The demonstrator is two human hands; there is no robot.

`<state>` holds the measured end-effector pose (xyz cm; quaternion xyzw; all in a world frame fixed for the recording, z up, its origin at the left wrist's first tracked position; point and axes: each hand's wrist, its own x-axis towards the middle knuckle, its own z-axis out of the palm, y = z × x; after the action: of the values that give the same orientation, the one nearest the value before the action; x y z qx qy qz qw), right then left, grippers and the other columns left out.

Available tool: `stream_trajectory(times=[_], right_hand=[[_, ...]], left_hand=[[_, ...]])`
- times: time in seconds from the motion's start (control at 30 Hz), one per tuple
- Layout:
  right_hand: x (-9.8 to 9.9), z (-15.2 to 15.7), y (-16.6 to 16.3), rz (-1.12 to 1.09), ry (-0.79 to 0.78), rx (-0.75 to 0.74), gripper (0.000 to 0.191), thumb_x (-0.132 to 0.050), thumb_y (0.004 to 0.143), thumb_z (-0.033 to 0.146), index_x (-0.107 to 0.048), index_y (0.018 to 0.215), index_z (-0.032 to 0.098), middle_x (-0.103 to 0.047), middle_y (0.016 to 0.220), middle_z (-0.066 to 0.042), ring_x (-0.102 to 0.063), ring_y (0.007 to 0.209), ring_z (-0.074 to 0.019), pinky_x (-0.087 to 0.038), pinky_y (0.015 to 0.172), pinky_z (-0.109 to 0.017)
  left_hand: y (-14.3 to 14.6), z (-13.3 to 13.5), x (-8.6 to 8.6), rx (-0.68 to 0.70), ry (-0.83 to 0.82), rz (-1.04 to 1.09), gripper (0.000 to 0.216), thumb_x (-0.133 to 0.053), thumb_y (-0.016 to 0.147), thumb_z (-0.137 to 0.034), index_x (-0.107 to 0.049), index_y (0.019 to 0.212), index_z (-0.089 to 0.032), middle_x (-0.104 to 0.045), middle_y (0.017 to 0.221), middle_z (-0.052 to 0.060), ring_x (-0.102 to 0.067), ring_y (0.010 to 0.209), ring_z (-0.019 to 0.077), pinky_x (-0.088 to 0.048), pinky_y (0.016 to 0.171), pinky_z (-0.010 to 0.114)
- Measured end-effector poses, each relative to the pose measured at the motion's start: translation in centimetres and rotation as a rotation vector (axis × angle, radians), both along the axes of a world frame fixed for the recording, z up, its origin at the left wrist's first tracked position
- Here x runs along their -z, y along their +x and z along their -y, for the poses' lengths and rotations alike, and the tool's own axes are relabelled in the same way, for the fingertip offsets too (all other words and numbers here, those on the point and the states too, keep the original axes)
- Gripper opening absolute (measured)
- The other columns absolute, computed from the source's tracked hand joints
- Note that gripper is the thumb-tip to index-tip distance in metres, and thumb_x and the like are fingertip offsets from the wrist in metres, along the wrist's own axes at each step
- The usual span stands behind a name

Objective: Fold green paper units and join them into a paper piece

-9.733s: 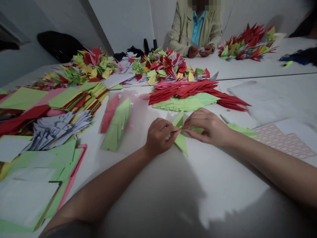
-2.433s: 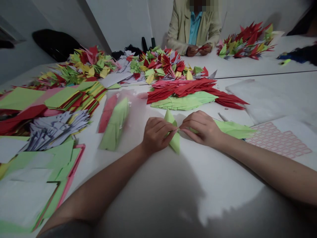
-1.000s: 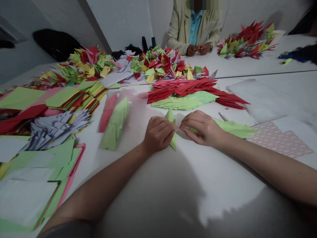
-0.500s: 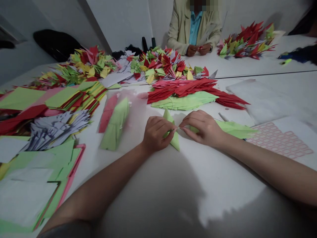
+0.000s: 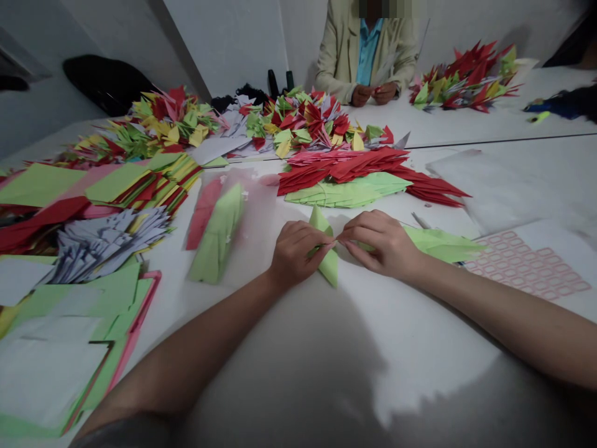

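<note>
at a white table [image 5: 433,336] filling most of the frame, we work paper with bare hands. flat sheets [image 5: 51,382] lie stacked at lower left, and a bright heap [image 5: 172,121] of folded paper spreads at upper left. a person [image 5: 333,62] in a pale jacket sits at upper centre, hands around something small and red. a clear bag [image 5: 259,214] rests left of centre, red folds [image 5: 368,165] just above centre, a printed sheet [image 5: 527,261] at right.

our right hand [image 5: 382,244] faces our left hand [image 5: 298,252] mid-frame. between them at the centre is the green fold [image 5: 330,270], points jutting above and below the fingers. the left thumb and forefinger are pressed together on its body; the right fingertips pinch its narrow tip. the crease itself is too small for us to read.

to do this well, we judge, the left should steady the body without crushing it while the right bends the tip lightly, evens the edges, then presses firmly; tugging could tear it.
</note>
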<state>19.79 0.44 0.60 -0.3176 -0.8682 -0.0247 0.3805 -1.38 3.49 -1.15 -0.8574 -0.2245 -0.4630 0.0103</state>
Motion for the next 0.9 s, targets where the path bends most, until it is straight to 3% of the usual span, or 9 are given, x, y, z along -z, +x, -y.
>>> stream_trajectory(times=[0.47,0.7,0.9], right_hand=[[-0.17,0.28,-0.28,0.003,-0.008,0.01,0.01,-0.058,0.084,0.022,-0.059,0.094,0.018,-0.067,0.088,-0.004,-0.06,0.081,-0.017,-0.044,0.071,-0.033],[-0.07,0.44,-0.36,0.021,0.077,-0.039,0.006,-0.057,0.085,0.02,-0.059,0.09,0.018,-0.067,0.086,-0.005,-0.061,0.082,-0.0176,-0.046,0.072,-0.033],[-0.47,0.49,-0.26,-0.027,-0.011,-0.052,0.009,-0.055,0.086,0.02,-0.06,0.093,0.019,-0.067,0.087,-0.006,-0.061,0.082,-0.0177,-0.047,0.075,-0.034]], left_hand=[[0.07,0.46,-0.54,-0.033,0.032,-0.035,0.003,-0.064,0.08,-0.019,-0.064,0.081,-0.021,-0.068,0.072,-0.002,-0.058,0.074,0.0153,-0.041,0.074,0.032],[0.15,0.57,-0.42,-0.018,0.044,-0.053,0.005,-0.064,0.08,-0.02,-0.062,0.076,-0.022,-0.069,0.074,-0.003,-0.058,0.075,0.0155,-0.04,0.076,0.034],[0.07,0.34,-0.33,-0.03,0.048,-0.029,0.004,-0.065,0.079,-0.02,-0.062,0.079,-0.023,-0.069,0.071,-0.004,-0.058,0.075,0.0155,-0.04,0.075,0.033]])
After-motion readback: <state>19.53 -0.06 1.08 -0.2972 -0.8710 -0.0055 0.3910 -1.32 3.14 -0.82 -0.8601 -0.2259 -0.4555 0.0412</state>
